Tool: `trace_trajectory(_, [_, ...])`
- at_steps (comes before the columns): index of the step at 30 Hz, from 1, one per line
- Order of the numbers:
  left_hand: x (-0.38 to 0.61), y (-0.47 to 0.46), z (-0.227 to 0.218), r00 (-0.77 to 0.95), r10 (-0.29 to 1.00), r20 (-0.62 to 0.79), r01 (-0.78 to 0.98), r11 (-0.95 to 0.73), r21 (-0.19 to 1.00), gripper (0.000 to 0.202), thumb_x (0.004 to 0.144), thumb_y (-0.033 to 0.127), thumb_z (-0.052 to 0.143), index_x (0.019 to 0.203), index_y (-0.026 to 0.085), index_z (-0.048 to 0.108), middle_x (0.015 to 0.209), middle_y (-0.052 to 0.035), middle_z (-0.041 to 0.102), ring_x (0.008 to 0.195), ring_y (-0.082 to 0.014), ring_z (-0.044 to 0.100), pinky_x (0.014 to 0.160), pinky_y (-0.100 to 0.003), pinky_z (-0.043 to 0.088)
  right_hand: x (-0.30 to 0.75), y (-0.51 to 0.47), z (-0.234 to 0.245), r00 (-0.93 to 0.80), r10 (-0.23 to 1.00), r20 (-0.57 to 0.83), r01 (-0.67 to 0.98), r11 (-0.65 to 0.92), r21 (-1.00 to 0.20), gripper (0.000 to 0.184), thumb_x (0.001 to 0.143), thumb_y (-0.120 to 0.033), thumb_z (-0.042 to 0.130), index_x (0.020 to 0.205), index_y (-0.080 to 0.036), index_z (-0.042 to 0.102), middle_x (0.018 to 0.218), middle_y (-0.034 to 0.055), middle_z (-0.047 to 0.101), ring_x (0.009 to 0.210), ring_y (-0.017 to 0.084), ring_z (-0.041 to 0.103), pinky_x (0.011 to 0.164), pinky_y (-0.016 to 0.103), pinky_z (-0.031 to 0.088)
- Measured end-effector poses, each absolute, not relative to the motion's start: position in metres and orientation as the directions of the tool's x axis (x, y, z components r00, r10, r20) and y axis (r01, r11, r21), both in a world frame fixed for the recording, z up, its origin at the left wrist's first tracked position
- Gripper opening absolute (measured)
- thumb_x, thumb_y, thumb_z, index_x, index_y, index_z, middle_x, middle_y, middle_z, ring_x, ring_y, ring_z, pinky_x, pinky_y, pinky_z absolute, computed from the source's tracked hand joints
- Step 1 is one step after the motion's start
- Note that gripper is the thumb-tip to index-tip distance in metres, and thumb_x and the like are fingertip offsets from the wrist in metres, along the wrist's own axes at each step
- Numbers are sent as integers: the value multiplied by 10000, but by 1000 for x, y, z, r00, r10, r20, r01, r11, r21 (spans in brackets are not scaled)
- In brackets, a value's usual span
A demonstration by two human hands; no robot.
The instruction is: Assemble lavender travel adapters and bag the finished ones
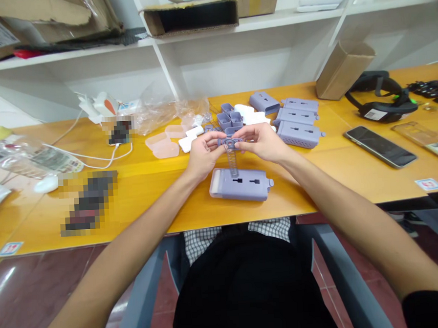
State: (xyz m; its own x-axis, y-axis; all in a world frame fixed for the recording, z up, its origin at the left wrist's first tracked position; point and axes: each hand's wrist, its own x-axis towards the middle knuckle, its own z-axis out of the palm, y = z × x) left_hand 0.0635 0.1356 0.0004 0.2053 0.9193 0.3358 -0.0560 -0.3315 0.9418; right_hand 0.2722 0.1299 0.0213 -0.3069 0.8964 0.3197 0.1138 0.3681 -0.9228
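My left hand [204, 152] and my right hand [261, 140] meet over the table, fingers closed on opposite ends of a small purple plastic part [230, 141]. A metal coil spring [233, 164] hangs down from that part; whether it is fixed there I cannot tell. Just below, a purple plastic case [242, 186] with two dark slots lies flat, with a pale clear cover at its left end. Behind my fingers stand several small purple cups [230, 118]. White plastic pieces [251, 114] and pale translucent covers [163, 146] are spread around them.
Several purple cases [298, 133] lie at the back right. Further right are a phone [381, 146], a black headset [382, 101] and a cardboard box [344, 69]. A clear plastic bag [165, 113] and a white cable [109, 165] lie on the left. White shelves [235, 55] rise behind.
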Motion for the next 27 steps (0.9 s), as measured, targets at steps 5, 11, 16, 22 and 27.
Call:
trace_trajectory(5, [64,134,1,195,916,351,-34,-351,936,371,720,340,926,994,171,741,966,-69,812,948,-239,799,925,-402,651,271,129,19,-271,888,372,163,423,-891,313,766,-424,884,933,-174,799,878,75,799,791,204,716,771,386,622])
trace_trajectory(11, [65,131,4,185,918,351,-39,-350,936,343,737,318,919,997,173,749,979,-71,807,978,-238,789,955,-409,641,266,126,17,-224,895,387,191,429,-883,268,786,-406,850,917,-185,770,839,66,790,728,193,688,689,357,584])
trace_trajectory(16, [65,128,6,158,928,336,-26,-336,941,311,746,284,903,997,173,756,991,-74,803,995,-239,781,977,-410,626,262,123,17,-179,907,381,247,416,-875,213,798,-368,825,905,-194,761,814,56,775,686,178,653,644,335,558])
trace_trajectory(22, [65,126,8,164,919,358,10,-364,931,275,763,258,871,1003,175,768,1003,-73,807,980,-232,776,976,-401,620,257,121,16,-125,905,406,319,424,-848,148,799,-299,793,894,-189,765,799,55,773,665,175,648,622,324,529])
trace_trajectory(27, [65,121,10,165,911,377,52,-390,919,240,783,232,840,1004,170,769,1021,-79,802,953,-221,763,935,-380,623,255,119,18,-111,901,420,350,431,-832,100,801,-235,746,881,-178,764,771,52,764,632,170,640,629,330,519])
